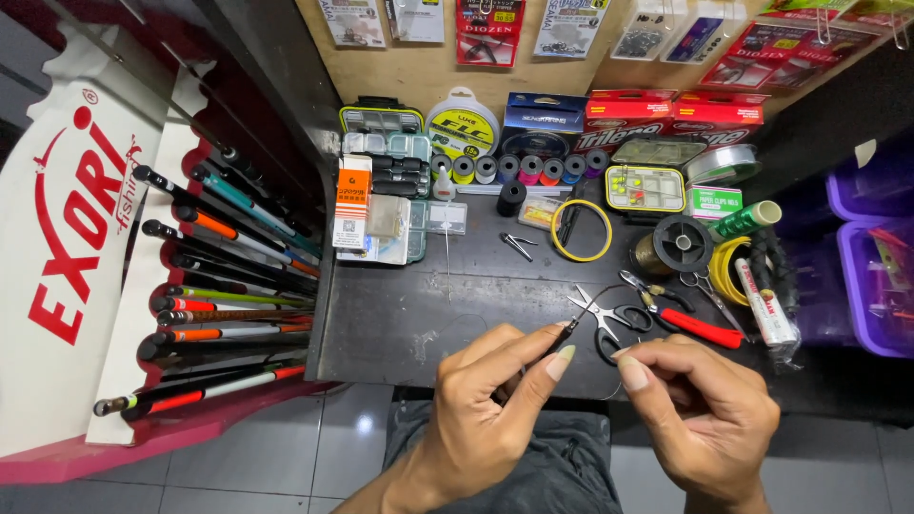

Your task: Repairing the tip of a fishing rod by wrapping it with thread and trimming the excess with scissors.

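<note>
two bare hands work close together over the near edge of a dark work table (400, 324). left hand (486, 409): thumb and forefinger pinched on a small thin dark tool (568, 330), tip angled up and to the right. right hand (700, 409): fingers curled in, thumb and forefinger closed on a fine line (595, 297), very thin, which arcs up from the tool's tip and curves back toward the right hand; its exact run is hard to follow. just beyond the fingertips, on the table: black-handled scissors (609, 314), red-handled pliers (685, 319) beside them. further back: a dark spool (678, 244), a yellow ring (582, 229), a row of small coloured line spools (519, 169), a clear tackle box with yellow bits (645, 188). left of the table: a rack of fishing rods (224, 286), butts pointing left. below the hands, grey fabric on the person's lap (533, 466).
</note>
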